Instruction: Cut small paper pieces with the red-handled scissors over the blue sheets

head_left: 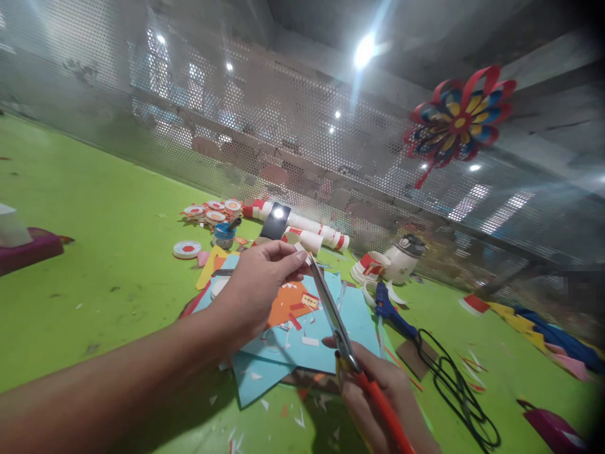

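My left hand point(265, 280) pinches a small piece of white paper point(303, 251) between thumb and fingers. In my right hand point(373, 384) is a pair of scissors point(333, 312) with red handles, its blade tips right at the paper's edge. Whether the blades are fully together I cannot tell. Below both hands lie light blue paper sheets point(312, 356), with an orange paper piece point(286, 306) and small white and red scraps on top.
A blue glue gun point(390, 309) with a looped black cord point(456, 397) lies to the right. Behind are a phone point(275, 221), white paper tubes point(307, 241), paper cups point(371, 266) and a white jar point(401, 261). Round paper discs point(215, 211) are piled at back left. A paper flower point(460, 120) hangs above.
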A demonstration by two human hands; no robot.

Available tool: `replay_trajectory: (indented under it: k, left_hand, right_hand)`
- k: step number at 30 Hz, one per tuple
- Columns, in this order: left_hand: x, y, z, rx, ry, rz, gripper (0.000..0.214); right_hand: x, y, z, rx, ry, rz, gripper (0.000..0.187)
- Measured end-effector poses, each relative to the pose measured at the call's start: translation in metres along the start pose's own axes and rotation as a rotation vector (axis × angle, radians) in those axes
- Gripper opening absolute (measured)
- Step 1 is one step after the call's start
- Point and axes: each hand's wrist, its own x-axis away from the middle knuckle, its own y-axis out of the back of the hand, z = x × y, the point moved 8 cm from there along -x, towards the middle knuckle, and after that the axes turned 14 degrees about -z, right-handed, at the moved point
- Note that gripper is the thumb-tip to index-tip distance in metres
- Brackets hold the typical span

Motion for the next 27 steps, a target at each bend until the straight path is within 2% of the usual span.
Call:
replay_trajectory:
  k: [5, 17, 22, 27]
  left_hand:
    - [0.001, 0.000, -0.001, 0.012, 0.010, -0.002, 0.013]
    - [0.003, 0.000, -0.002, -0.090, -0.067, -0.003, 0.015]
    - [0.003, 0.000, 0.001, -0.066, -0.070, 0.007, 0.014]
    - [0.002, 0.000, 0.003, -0.025, -0.036, 0.004, 0.015]
  right_hand:
    - [0.001, -0.002, 0.001, -0.007, -0.024, 0.045, 0.035]
    - [0.001, -0.004, -0.003, -0.072, -0.027, 0.024, 0.034]
    - [0.001, -0.003, -0.005, -0.069, -0.035, -0.028, 0.030]
    - [0.003, -0.006, -0.009, -0.056, -0.053, -0.013, 0.029]
